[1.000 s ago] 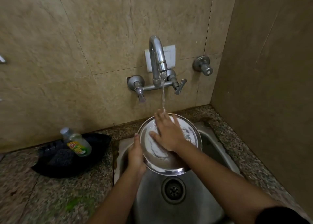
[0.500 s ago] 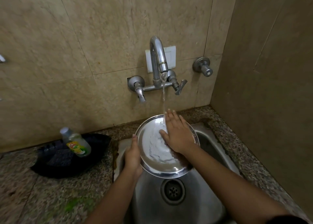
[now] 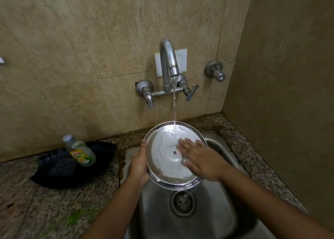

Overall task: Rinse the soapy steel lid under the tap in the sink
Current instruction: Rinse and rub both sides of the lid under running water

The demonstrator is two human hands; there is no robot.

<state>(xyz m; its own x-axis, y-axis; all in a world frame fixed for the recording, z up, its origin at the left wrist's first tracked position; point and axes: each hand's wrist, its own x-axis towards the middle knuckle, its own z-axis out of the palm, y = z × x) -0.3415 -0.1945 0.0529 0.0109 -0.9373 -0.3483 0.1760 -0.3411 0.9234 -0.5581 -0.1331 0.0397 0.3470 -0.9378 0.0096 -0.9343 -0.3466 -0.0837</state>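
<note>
A round steel lid [image 3: 166,153] is tilted over the sink [image 3: 213,220], its inner face toward me with white soap film and a small rivet at the centre. My left hand [image 3: 138,163] grips its left rim. My right hand [image 3: 200,159] lies flat on the lid's right half, fingers spread and blurred. Water runs from the wall tap [image 3: 169,63] onto the lid's upper edge.
A dish-soap bottle [image 3: 80,151] lies in a black tray [image 3: 54,173] on the granite counter at the left. The sink drain [image 3: 182,201] sits below the lid. A second wall valve [image 3: 216,72] is at the right, near the corner wall.
My right hand slid from the lid's top, under the stream, down to its right side. The water now falls straight onto the lid. My left hand keeps its grip.
</note>
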